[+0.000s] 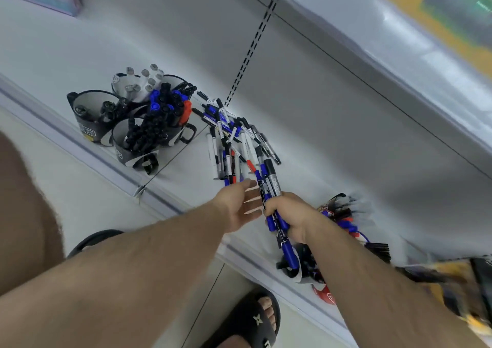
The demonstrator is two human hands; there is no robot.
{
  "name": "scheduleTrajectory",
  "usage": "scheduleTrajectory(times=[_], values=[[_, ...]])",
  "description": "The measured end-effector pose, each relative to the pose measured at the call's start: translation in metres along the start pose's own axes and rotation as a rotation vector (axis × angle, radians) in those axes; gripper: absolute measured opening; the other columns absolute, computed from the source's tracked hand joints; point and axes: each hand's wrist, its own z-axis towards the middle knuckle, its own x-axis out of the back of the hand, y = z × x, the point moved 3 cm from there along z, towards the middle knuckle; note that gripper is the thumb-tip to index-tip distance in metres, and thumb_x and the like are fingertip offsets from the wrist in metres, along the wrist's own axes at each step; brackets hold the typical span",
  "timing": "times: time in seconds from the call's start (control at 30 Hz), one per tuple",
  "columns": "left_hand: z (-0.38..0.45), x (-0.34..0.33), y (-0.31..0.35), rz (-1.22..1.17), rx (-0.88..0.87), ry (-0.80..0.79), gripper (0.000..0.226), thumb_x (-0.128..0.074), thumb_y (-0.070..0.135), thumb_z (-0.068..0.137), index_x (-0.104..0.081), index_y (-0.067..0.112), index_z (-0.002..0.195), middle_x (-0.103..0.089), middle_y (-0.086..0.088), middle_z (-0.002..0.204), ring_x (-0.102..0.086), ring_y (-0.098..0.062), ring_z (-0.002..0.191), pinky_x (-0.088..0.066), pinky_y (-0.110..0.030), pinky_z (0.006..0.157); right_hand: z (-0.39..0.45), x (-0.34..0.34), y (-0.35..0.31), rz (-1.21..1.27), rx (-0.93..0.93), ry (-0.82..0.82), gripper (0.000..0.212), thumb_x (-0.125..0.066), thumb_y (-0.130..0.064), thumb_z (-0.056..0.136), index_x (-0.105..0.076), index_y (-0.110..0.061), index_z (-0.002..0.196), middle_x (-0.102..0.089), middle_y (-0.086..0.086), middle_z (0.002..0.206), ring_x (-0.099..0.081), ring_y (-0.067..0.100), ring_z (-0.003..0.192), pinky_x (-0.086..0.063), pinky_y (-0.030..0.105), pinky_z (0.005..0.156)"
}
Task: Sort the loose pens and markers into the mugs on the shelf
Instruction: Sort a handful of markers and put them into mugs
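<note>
— What is this place?

— A white shelf (306,123) with a grey back wall. The floor is pale tile, and a foot in a black sandal (250,321) stands down there.

— Where are the pens?

— A loose pile of pens (231,137) lies in the middle of the shelf, blue, black, white and red ones all crossed over each other. To the left stand four black mugs (127,118), close together. They are stuffed with pens and markers.

— What are the hands doing?

— The right hand (290,214) is clenched around a bunch of pens (271,193), which stick up out of the fist. The left hand (239,206) is just beside it, fingers straight, holding nothing.

— Anything else?

— Another mug (298,267) sits under the right wrist, partly hidden. Behind that arm is a blurry bundle of more markers (346,214).
</note>
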Motion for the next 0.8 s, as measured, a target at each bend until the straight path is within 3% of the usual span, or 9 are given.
scheduleTrajectory(times=[0.07,0.13,0.23,0.33,0.47,0.57,0.63,0.7,0.8], values=[[-0.001,0.003,-0.004,0.111,0.05,-0.046,0.047,-0.046,0.058,0.096,-0.06,0.019,0.119,-0.067,-0.005,0.114,-0.062,-0.025,0.11,-0.05,-0.048,0.091,0.003,-0.003,0.004,0.041,-0.018,-0.005,0.016,-0.051,0.006,0.073,-0.056,-0.007,0.082,-0.049,0.012,0.072,-0.047,0.022,0.062,-0.044,0.029,0.054],[-0.005,-0.003,-0.01,0.169,0.125,-0.139,0.052,-0.054,0.067,0.086,-0.062,0.022,0.111,-0.066,-0.006,0.114,-0.061,-0.025,0.11,-0.051,-0.051,0.089,0.005,-0.006,0.004,-0.167,0.012,0.007,0.027,-0.056,0.003,0.071,-0.059,-0.006,0.096,-0.058,0.013,0.084,-0.056,0.023,0.072,-0.051,0.033,0.064],[-0.009,-0.021,-0.019,0.129,0.194,-0.132,0.057,-0.063,0.058,0.085,-0.064,0.014,0.121,-0.068,-0.01,0.116,-0.065,-0.027,0.105,-0.054,-0.046,0.088,0.0,-0.018,0.0,-0.722,0.117,0.073,0.049,-0.058,-0.003,0.082,-0.048,-0.008,0.13,-0.062,0.014,0.117,-0.061,0.027,0.105,-0.051,0.036,0.083],[-0.019,-0.037,-0.021,-0.01,0.187,-0.067,0.046,-0.055,0.048,0.095,-0.066,0.01,0.12,-0.071,-0.012,0.102,-0.066,-0.027,0.09,-0.054,-0.038,0.07,-0.019,-0.019,-0.01,-0.816,0.174,0.097,0.056,-0.052,0.0,0.085,-0.041,-0.007,0.14,-0.061,0.012,0.12,-0.06,0.024,0.109,-0.05,0.03,0.088],[-0.042,-0.055,-0.018,-0.102,0.116,-0.099,0.037,-0.044,0.032,0.103,-0.065,0.001,0.102,-0.072,-0.015,0.075,-0.066,-0.025,0.078,-0.052,-0.036,0.068,-0.055,0.0,-0.013,-0.119,0.077,-0.104,0.035,-0.055,-0.004,0.075,-0.06,-0.006,0.109,-0.065,0.009,0.095,-0.063,0.02,0.087,-0.053,0.035,0.074],[-0.054,-0.064,-0.017,-0.096,0.018,-0.104,0.03,-0.045,0.025,0.103,-0.063,0.0,0.107,-0.072,-0.014,0.073,-0.07,-0.023,0.067,-0.055,-0.033,0.063,-0.08,0.012,-0.015,0.252,0.089,-0.135,0.051,-0.058,-0.017,0.065,-0.063,0.002,0.111,-0.064,0.012,0.094,-0.059,0.025,0.088,-0.05,0.039,0.079],[-0.059,-0.064,-0.013,-0.141,-0.028,-0.115,0.028,-0.049,0.026,0.101,-0.064,0.002,0.105,-0.071,-0.015,0.091,-0.071,-0.025,0.078,-0.056,-0.038,0.071,-0.099,0.025,-0.022,0.395,0.176,-0.047,0.042,-0.058,-0.018,0.073,-0.065,0.003,0.108,-0.068,0.01,0.092,-0.059,0.026,0.094,-0.045,0.044,0.095],[-0.064,-0.064,-0.002,-0.24,-0.088,-0.118,0.022,-0.052,0.025,0.101,-0.062,0.006,0.094,-0.068,-0.013,0.1,-0.07,-0.024,0.087,-0.056,-0.041,0.079,-0.121,0.044,-0.026,0.486,0.261,0.212,0.023,-0.056,-0.019,0.086,-0.066,-0.006,0.102,-0.067,0.005,0.097,-0.06,0.024,0.102,-0.041,0.038,0.097],[-0.081,-0.066,0.021,-0.428,-0.166,-0.139,0.023,-0.056,0.025,0.099,-0.059,0.01,0.082,-0.071,-0.01,0.079,-0.072,-0.019,0.071,-0.055,-0.039,0.077,-0.146,0.053,-0.016,0.675,0.197,0.462,0.026,-0.052,-0.033,0.094,-0.062,-0.011,0.104,-0.057,0.005,0.105,-0.053,0.021,0.094,-0.038,0.03,0.073]])
